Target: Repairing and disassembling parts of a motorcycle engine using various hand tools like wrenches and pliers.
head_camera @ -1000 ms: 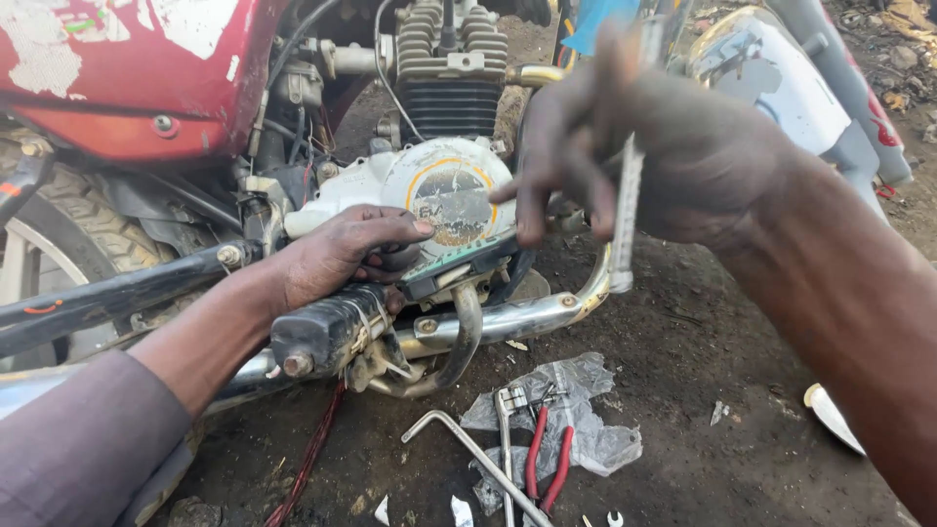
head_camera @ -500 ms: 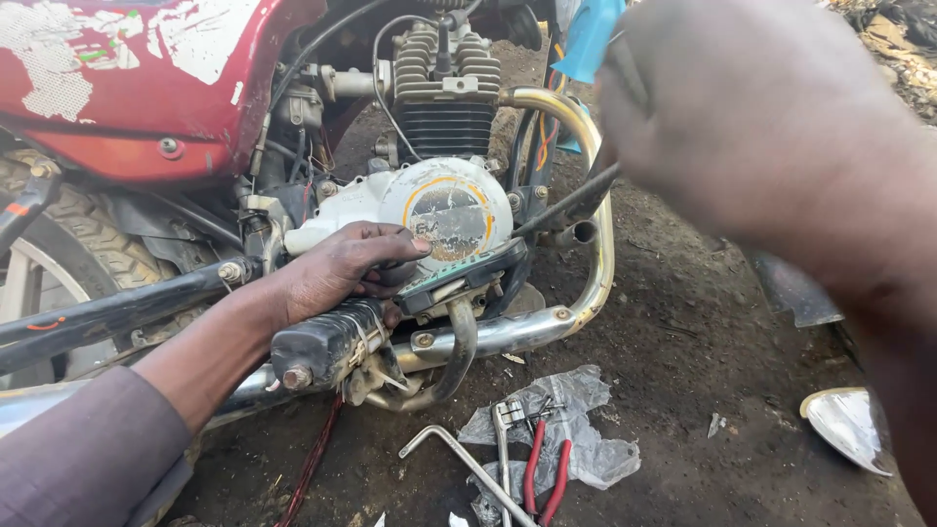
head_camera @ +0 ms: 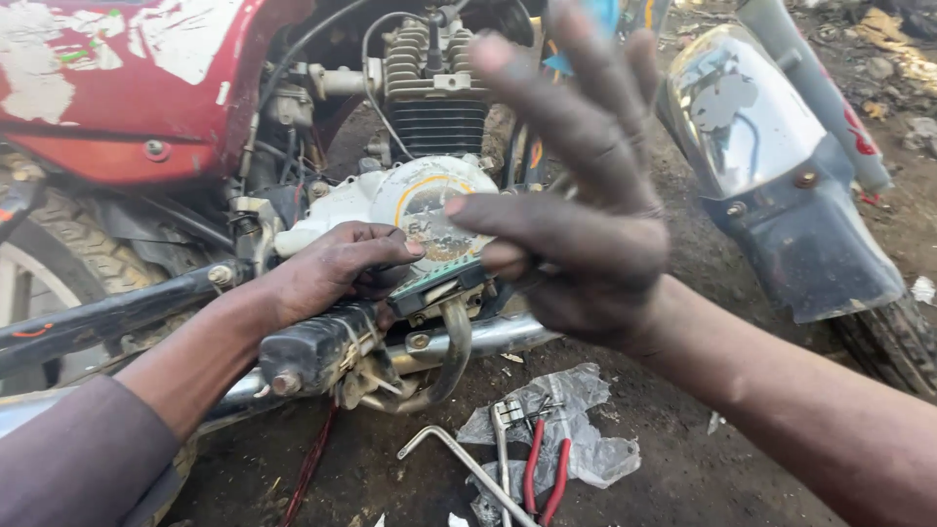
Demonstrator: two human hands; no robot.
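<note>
- Since the earlier frames, the right hand (head_camera: 576,210) has come back from close to the camera and now hangs spread in front of the engine, fingers fanned, grasping nothing; the left hand (head_camera: 337,268) has stayed put.
- Nearest, on the dirt ground (head_camera: 761,468), lie a bent metal L-shaped wrench (head_camera: 459,468), red-handled pliers (head_camera: 542,473) and a crumpled clear plastic bag (head_camera: 586,429).
- Just above them, a black rubber footpeg (head_camera: 312,346) sticks out towards the viewer, with a chrome exhaust pipe (head_camera: 488,337) running behind it.
- The left hand, its sleeve grey, rests on the lower engine, fingers curled over a small dark part beside the round white engine cover (head_camera: 420,205); what it grips is hidden.
- Behind, a finned grey cylinder (head_camera: 434,88) rises above the cover.
- At upper left sits a red fuel tank (head_camera: 127,88) with peeling paint.
- At right, a chrome front mudguard (head_camera: 752,117) curves over the front tyre (head_camera: 888,342).
</note>
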